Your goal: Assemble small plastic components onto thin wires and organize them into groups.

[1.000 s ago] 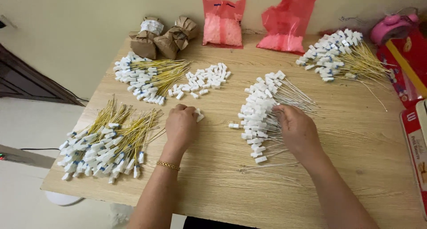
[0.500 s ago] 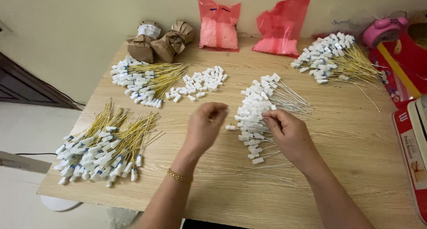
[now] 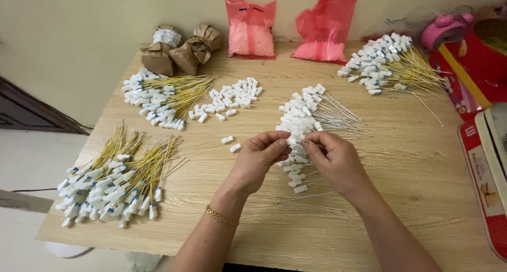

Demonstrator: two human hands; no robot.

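My left hand [image 3: 261,158] and my right hand [image 3: 335,158] meet fingertip to fingertip above the middle of the wooden table [image 3: 401,145]. Between them they pinch a small white block [image 3: 292,141]; a thin stick on it is too fine to make out. Right under and behind the fingers lies a pile of white blocks on thin pale sticks [image 3: 309,113]. Two loose white blocks [image 3: 231,143] lie just left of my left hand. A gold bracelet is on my left wrist.
Heaps of yellow sticks with white ends lie at the front left [image 3: 116,182], back left [image 3: 158,95] and back right [image 3: 391,63]. Loose white blocks [image 3: 235,95] sit mid-back. Two red bags [image 3: 251,26], brown paper bundles [image 3: 179,50] and red boxes [image 3: 475,71] line the back and right.
My left hand has left the spot by the loose blocks and come right to meet my right hand, which rose off the white pile; both now pinch one piece.
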